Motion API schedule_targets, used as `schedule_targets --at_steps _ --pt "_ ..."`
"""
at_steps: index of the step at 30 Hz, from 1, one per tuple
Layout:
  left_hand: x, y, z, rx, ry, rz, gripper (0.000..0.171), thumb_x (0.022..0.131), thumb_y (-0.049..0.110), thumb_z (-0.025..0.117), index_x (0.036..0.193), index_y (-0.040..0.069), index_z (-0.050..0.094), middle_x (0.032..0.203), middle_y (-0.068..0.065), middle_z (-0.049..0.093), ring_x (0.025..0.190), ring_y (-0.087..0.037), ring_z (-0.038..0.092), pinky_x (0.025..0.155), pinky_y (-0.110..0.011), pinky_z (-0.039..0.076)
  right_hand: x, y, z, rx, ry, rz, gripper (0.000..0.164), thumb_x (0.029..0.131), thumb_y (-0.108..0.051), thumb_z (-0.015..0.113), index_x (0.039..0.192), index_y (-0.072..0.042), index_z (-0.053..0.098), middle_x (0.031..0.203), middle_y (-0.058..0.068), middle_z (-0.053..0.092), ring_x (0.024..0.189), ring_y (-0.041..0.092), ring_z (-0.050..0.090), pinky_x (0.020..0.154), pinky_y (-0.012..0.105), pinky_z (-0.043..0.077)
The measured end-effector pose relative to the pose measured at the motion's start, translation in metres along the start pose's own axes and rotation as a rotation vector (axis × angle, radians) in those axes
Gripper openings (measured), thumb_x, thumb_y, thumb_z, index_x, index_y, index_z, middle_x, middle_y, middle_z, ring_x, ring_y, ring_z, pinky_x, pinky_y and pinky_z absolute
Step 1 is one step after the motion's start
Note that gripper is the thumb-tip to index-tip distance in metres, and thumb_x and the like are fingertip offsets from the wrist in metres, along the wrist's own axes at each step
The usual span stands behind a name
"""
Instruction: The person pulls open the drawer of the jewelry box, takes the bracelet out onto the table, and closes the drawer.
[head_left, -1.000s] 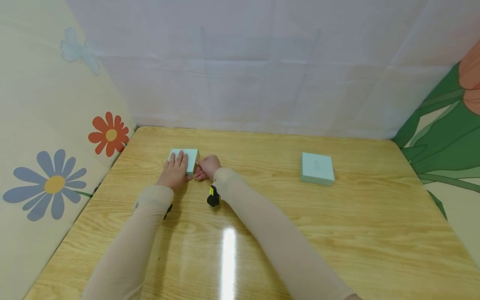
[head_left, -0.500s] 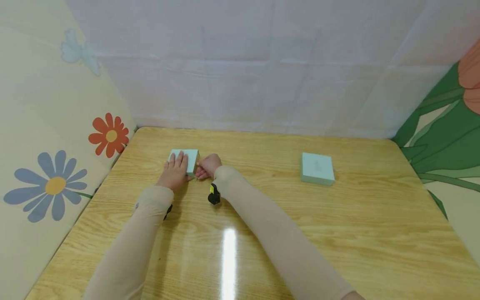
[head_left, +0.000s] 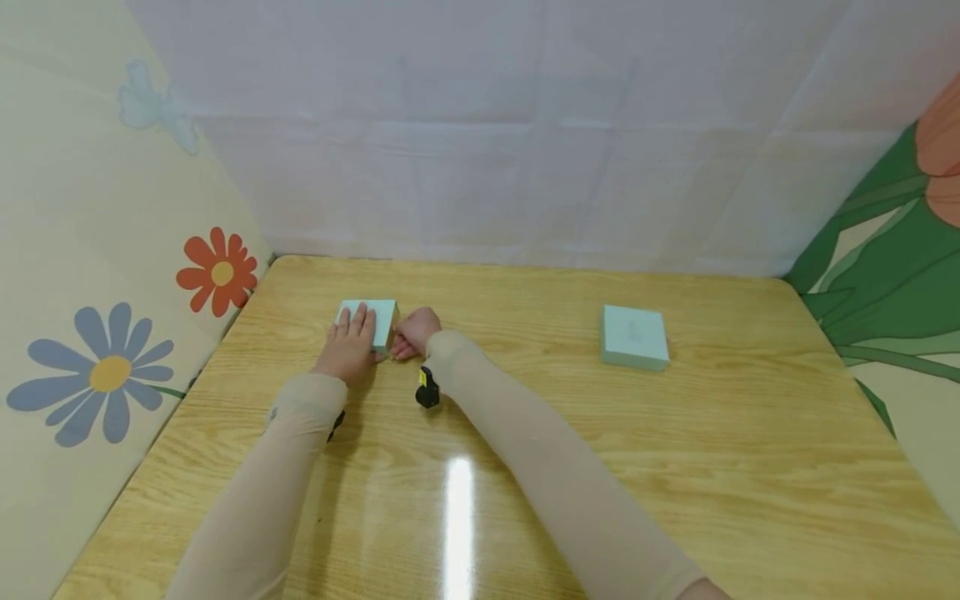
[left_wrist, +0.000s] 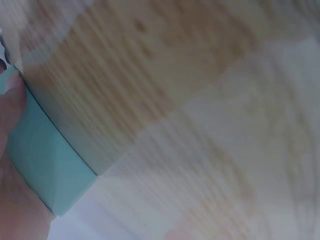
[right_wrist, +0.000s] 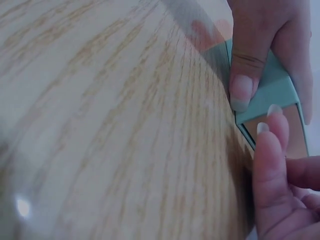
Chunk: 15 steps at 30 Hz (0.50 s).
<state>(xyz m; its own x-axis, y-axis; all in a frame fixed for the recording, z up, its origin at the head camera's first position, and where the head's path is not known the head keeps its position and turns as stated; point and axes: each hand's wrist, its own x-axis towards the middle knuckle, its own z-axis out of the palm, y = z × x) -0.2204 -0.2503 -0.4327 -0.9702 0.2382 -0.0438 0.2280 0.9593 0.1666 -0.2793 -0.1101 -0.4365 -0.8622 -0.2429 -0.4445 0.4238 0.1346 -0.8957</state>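
A pale mint-green box [head_left: 385, 313] lies at the back left of the table. My left hand [head_left: 348, 346] holds it, fingers spread across the top and thumb down its near side. In the left wrist view the box's green side [left_wrist: 47, 160] shows beside the left thumb. My right hand [head_left: 417, 332] is at the box's right end, fingers curled. Close up in the right wrist view, the right fingertips [right_wrist: 270, 140] pinch right at a light-brown end face [right_wrist: 295, 125] framed by the green shell. The small part between them is hidden by the fingers.
A second mint-green box [head_left: 634, 333], with a faint mark on its lid, lies at the right of the wooden table [head_left: 720, 467]. A pale cloth wall [head_left: 480, 167] rises behind the table's back edge, and flower-printed panels [head_left: 112, 208] stand at the sides.
Almost nothing differs: the right hand and wrist have shifted very slightly, while the left hand and both boxes keep their places.
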Motion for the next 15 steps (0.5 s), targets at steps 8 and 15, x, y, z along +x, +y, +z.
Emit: schedule_targets --at_steps 8,15 --pt "0.0 0.0 0.001 -0.002 -0.003 0.003 0.077 0.096 0.019 0.062 0.147 -0.015 0.017 0.153 -0.035 0.012 0.139 -0.055 0.007 0.11 -0.065 0.015 0.006 0.0 0.0 -0.035 0.017 0.042 0.025 0.094 0.003 0.054 0.069 0.003 0.056 0.052 0.012 0.056 0.038 0.017 0.055 0.035 0.024 0.046" --pt "0.0 0.0 0.001 -0.006 0.013 0.007 0.075 0.096 0.017 0.063 0.147 -0.015 0.018 0.153 -0.035 0.013 0.139 -0.055 0.008 0.11 -0.065 0.015 -0.004 -0.004 -0.003 -0.071 0.05 -0.017 0.021 0.093 0.006 0.052 0.073 0.007 0.058 0.05 0.01 0.056 0.035 0.013 0.053 0.034 0.021 0.045"
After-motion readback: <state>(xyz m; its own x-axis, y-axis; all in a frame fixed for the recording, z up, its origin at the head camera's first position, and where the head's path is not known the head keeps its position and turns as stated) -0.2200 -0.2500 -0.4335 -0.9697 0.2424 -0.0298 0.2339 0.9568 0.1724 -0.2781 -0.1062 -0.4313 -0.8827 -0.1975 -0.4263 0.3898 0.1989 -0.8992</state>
